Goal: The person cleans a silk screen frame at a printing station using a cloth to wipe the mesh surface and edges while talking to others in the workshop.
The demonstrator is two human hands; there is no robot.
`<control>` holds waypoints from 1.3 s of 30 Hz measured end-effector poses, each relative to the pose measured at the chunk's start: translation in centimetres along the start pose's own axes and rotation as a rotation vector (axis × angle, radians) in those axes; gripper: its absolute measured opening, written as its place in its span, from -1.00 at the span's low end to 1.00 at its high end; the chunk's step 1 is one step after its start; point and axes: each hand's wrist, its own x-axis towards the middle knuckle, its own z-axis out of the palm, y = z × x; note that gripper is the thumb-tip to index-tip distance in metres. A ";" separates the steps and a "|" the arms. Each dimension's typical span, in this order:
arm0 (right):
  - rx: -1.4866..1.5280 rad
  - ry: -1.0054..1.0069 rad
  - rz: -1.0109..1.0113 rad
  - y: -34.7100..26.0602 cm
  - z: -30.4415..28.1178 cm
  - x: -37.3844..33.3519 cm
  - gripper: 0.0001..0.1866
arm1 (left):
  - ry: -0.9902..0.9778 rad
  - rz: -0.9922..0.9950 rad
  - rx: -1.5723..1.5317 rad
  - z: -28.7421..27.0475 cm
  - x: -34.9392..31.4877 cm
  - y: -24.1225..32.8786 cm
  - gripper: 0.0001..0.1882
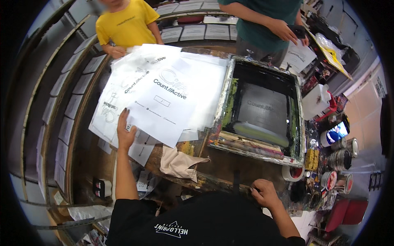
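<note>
My left hand (125, 130) lies on the left edge of a loose pile of printed white paper sheets (169, 117), its fingers stretched out and thumb apart. The sheets overlap at uneven angles and bear dark lettering and outlined shapes. To their right lies a screen printing frame (298, 117), its worn rim smeared with paint and dark ink around a grey mesh area. A wooden-handled squeegee (250, 143) lies along its near side. My right hand (264, 192) is closed by the table's near edge, below the frame; its palm side is hidden.
A crumpled beige cloth (177, 162) lies at the near table edge. Tape roll (292, 174), tins (328, 179) and a lit phone (337, 132) crowd the right. Racks of paper stacks (70, 107) stand left. Two people stand across the table, one in yellow (128, 23), one in green (262, 14).
</note>
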 end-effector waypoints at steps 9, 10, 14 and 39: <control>0.023 0.047 -0.024 -1.0 -0.7 0.4 -0.67 | 0.330 0.197 -0.014 2.3 7.2 6.7 -0.66; 0.025 0.059 -0.027 -0.9 -0.7 -0.1 -0.68 | 0.314 0.222 0.019 2.5 7.5 6.9 -0.67; 0.043 0.124 0.055 -0.6 -0.1 -1.4 -0.68 | 0.389 -0.034 0.045 2.7 6.7 1.2 -0.64; 0.041 0.214 0.093 0.7 -0.7 -4.6 -0.68 | 0.376 -0.513 0.341 3.4 4.3 -7.4 -0.24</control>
